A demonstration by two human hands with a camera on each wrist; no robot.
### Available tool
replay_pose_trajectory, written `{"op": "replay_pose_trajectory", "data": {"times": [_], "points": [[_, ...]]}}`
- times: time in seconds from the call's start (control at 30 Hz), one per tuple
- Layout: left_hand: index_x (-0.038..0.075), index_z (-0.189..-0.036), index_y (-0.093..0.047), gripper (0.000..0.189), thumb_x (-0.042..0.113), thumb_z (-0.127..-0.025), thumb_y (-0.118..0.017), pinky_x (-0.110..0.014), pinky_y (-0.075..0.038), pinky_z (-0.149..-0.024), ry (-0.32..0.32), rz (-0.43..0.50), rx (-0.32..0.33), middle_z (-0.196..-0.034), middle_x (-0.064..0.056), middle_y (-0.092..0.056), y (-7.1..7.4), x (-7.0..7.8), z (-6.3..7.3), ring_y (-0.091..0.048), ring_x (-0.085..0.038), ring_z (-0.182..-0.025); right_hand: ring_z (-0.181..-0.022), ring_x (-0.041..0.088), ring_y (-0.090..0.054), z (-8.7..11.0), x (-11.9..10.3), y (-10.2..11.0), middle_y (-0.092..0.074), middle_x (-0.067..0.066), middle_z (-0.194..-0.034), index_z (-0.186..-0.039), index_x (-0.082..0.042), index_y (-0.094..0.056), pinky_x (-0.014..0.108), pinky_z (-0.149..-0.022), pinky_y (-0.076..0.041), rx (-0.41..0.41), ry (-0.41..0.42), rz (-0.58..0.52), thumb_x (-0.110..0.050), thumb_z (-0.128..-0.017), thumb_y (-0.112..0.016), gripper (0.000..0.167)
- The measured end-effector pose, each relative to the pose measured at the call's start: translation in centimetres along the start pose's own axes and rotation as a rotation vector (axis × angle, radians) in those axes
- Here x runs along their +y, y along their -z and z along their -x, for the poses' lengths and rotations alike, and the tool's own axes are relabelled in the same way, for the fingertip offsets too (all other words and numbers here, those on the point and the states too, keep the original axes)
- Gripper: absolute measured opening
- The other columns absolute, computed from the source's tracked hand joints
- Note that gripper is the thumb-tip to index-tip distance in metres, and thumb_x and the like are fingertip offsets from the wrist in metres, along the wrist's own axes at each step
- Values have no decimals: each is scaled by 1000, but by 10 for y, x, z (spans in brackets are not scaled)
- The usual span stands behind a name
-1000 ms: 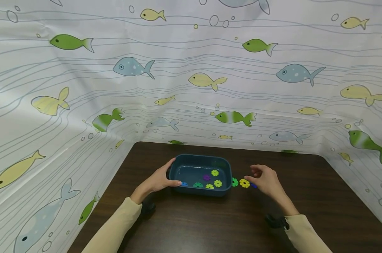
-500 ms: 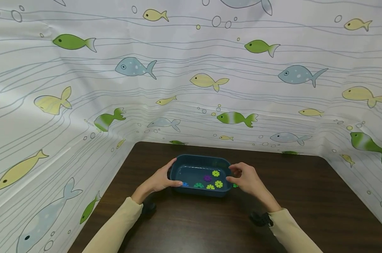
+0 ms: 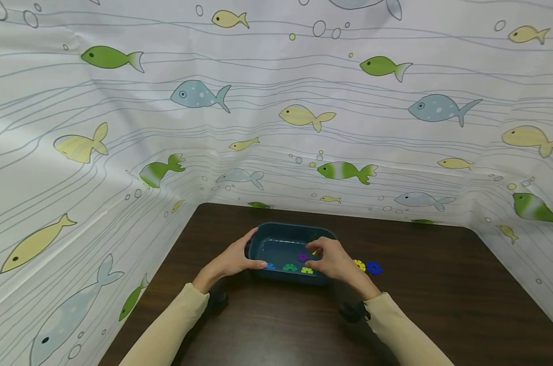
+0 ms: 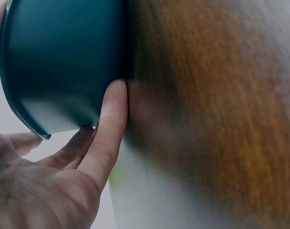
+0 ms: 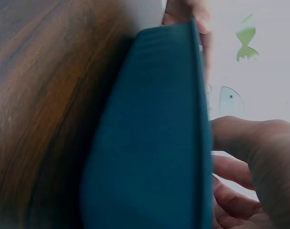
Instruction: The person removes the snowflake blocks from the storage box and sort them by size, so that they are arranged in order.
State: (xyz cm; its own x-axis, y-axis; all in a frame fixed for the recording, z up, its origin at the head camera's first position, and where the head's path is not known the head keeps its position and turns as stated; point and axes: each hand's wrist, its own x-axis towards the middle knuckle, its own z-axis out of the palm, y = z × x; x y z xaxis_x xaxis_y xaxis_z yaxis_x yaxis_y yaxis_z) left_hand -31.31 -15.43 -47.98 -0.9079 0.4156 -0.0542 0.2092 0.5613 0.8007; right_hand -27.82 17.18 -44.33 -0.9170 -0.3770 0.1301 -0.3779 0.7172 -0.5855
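Note:
A dark teal plastic tub (image 3: pixel 281 276) holds several small notched plastic discs, among them a purple disc (image 3: pixel 302 257), a green disc (image 3: pixel 290 267) and a blue disc (image 3: pixel 269 265). My left hand (image 3: pixel 232 260) grips the tub's left end, thumb over the near rim. In the left wrist view, fingers of the left hand (image 4: pixel 54 191) lie along the tub's outer wall (image 4: pixel 64 57). Over the tub's right part reaches my right hand (image 3: pixel 337 262), thumb and forefinger apart, with no disc seen held. The tub wall (image 5: pixel 150 133) partly hides its fingers in the right wrist view.
On the brown table (image 3: pixel 276 320), right of the tub, lie a yellow disc (image 3: pixel 360 265) and a dark blue disc (image 3: pixel 374 268). A white sheet printed with fish (image 3: pixel 299 115) rises behind and along both sides.
My right hand has moved left from the discs on the table, past the tub's right rim, to above the tub's inside. The left hand keeps its grip on the tub.

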Motion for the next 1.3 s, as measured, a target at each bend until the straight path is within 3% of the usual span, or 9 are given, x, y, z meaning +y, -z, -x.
{"op": "replay_pose_trajectory", "data": {"times": [0.3, 0.63, 0.8, 1.3], "points": [[14, -176, -15, 125, 60, -86, -87, -77, -33, -126, -2, 2, -6, -182, -23, -22, -1, 2, 0, -33, -52, -162, -99, 22, -73, -19, -4, -17, -77, 10, -112, -122, -1, -79, 42, -88, -66, -117, 39, 67, -12, -91, -88, 33], [14, -176, -16, 122, 55, -87, -88, -73, -40, -124, 2, 36, 3, -180, -22, -28, -1, 2, -1, -45, -48, -154, -105, 28, -76, -39, -12, -22, -79, 16, -121, -125, 0, -79, 46, -93, -66, -269, 60, 123, -1, -90, -87, 36], [13, -176, -16, 122, 55, -87, -88, -74, -38, -125, -3, 22, 2, -180, -22, -28, -1, 3, 0, -43, -48, -156, -104, 26, -75, -45, -12, -25, -80, 14, -120, -123, -3, -80, 49, -96, -65, -336, 48, 110, 4, -89, -85, 35], [13, -176, -17, 121, 55, -87, -88, -73, -40, -124, -1, 11, 6, -179, -22, -29, 1, 3, 2, -45, -48, -154, -97, 23, -76, -54, -9, -33, -82, 14, -113, -116, -3, -84, 45, -90, -67, -355, 97, 99, 10, -87, -85, 32]]}}
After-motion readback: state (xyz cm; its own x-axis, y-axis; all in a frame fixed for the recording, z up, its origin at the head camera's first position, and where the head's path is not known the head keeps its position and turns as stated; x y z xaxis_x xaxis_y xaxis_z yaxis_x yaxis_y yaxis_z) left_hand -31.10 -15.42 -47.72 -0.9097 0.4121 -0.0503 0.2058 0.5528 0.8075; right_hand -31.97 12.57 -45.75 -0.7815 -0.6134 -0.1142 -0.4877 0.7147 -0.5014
